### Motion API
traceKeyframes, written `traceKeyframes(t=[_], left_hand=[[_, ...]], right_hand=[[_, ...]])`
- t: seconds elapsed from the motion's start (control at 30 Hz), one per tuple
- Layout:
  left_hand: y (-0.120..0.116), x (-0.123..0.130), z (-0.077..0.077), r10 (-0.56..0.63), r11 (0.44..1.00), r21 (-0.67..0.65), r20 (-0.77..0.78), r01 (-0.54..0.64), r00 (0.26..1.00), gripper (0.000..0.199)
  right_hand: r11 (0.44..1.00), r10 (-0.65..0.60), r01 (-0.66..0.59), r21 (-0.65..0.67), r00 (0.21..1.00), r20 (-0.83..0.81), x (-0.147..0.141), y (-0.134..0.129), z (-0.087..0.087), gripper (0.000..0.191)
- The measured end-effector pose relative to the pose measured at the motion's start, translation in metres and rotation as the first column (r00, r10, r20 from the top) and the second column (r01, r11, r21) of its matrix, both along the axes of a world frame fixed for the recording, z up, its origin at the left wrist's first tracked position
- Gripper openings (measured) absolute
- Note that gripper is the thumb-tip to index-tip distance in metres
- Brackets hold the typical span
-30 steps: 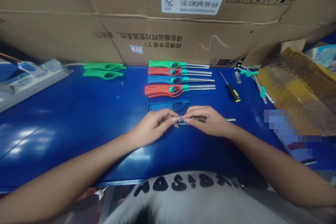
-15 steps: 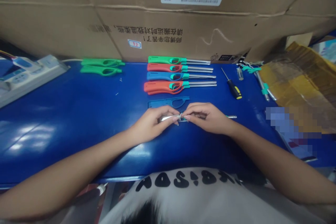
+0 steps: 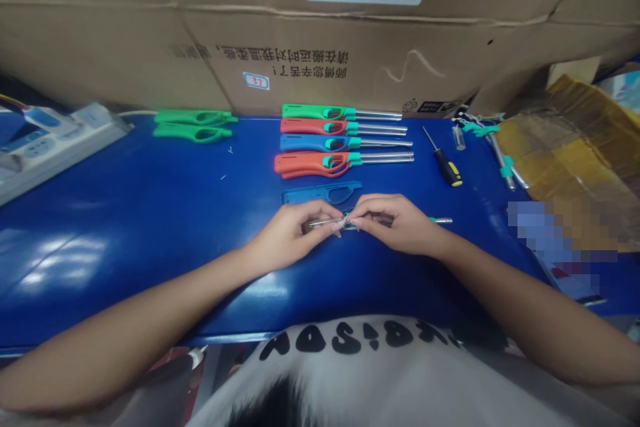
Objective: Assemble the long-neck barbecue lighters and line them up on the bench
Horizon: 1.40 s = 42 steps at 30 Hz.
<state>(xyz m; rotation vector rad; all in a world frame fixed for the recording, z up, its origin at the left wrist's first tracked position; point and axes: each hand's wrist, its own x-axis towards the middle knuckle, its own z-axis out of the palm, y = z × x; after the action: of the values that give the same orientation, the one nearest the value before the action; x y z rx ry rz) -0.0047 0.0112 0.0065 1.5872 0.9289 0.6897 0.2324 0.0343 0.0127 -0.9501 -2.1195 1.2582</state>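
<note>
My left hand [image 3: 287, 237] is closed in a pinch on a slim silver metal tube [image 3: 323, 222], which lies along its fingers. My right hand [image 3: 400, 227] meets it at the tube's right end, thumb and forefinger pressed together on a small whitish bit that is too small to make out. Just beyond the fingertips lies a blue lighter shell half [image 3: 305, 195], its trigger opening to the right. A metal rod with a teal collar [image 3: 443, 220] pokes out past my right hand; the rest of it is hidden beneath the hand.
Several long-necked lighters [image 3: 315, 143] lie in a row behind the hands. Green shells [image 3: 193, 133] are at the left, near a white power strip [image 3: 75, 140]. A screwdriver [image 3: 447, 168], a small clear cylinder [image 3: 459, 138] and metal tubes [image 3: 503, 160] lie right. Cardboard [image 3: 200, 73] backs the table.
Both hands stay in nearly the same place with their fingertips together. The silver tube in my left hand has turned slightly and looks thinner. The view has shifted a little.
</note>
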Motion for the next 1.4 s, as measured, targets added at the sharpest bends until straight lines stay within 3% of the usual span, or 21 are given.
traceKeyframes(t=[0.2, 0.43, 0.83, 0.93, 1.03, 1.2, 1.4], left_hand=[[-0.0024, 0.0031, 0.0008, 0.031, 1.000, -0.001, 0.012, -0.031, 0.999, 0.019], [-0.0059, 0.0062, -0.0008, 0.073, 0.997, -0.041, 0.019, -0.072, 0.997, 0.022], [-0.0089, 0.0078, -0.0027, 0.087, 0.996, 0.010, -0.019, -0.087, 0.996, 0.024], [-0.0087, 0.0086, -0.0030, 0.112, 0.994, -0.013, -0.020, -0.113, 0.993, 0.029], [-0.0071, 0.0071, -0.0012, 0.132, 0.991, -0.010, -0.032, -0.132, 0.991, 0.031], [-0.0050, 0.0020, 0.0038, 0.140, 0.990, 0.031, -0.083, -0.138, 0.987, 0.030], [-0.0035, 0.0025, 0.0053, 0.124, 0.992, 0.012, -0.048, -0.124, 0.991, 0.022]], right_hand=[[0.991, -0.017, 0.014, 0.129, 1.000, 0.019, -0.0006, -0.0016, -0.0002, 0.019], [0.988, -0.018, 0.014, 0.154, 1.000, 0.025, -0.0019, -0.0036, -0.0008, 0.019], [0.981, -0.023, 0.013, 0.193, 0.999, 0.049, -0.0040, -0.0063, -0.0007, 0.020], [0.991, -0.037, 0.031, 0.129, 0.998, 0.042, -0.0045, -0.0054, -0.0003, 0.020], [0.999, -0.047, 0.047, -0.023, 0.999, 0.022, -0.0034, -0.0029, 0.0010, 0.019], [0.973, -0.076, 0.066, -0.221, 0.996, -0.037, -0.0003, 0.0007, 0.0014, 0.019], [0.973, -0.086, 0.074, -0.221, 0.995, -0.043, -0.0009, -0.0013, 0.0011, 0.020]])
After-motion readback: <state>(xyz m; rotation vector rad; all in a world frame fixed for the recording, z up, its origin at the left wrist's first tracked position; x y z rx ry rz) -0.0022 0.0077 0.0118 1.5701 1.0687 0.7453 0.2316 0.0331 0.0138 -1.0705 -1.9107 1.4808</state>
